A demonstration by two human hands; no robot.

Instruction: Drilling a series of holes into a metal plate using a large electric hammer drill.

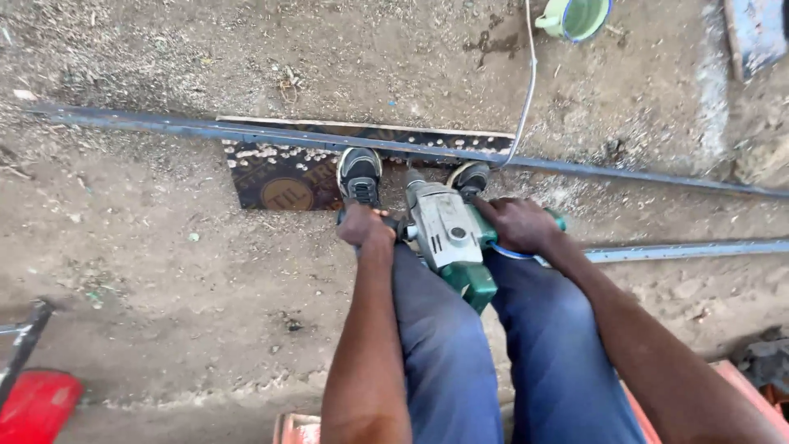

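Green-and-grey power drill (450,238) sits btwn knees, long axis pointing down at long dark steel bar (271,134) w/ feet on it. Left hand (366,224) wrapped tight round side handle, right hand (518,224) closed on rear grip; both equally near.

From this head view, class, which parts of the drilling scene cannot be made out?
- Drill bit tip: hidden below the drill body and between the shoes.
- Left hand grip: its side handle is covered by the fingers.
- Right hand: the trigger is hidden under it.
- Green cup: cut off by the top edge.
- Red object: cut off at the bottom left corner.
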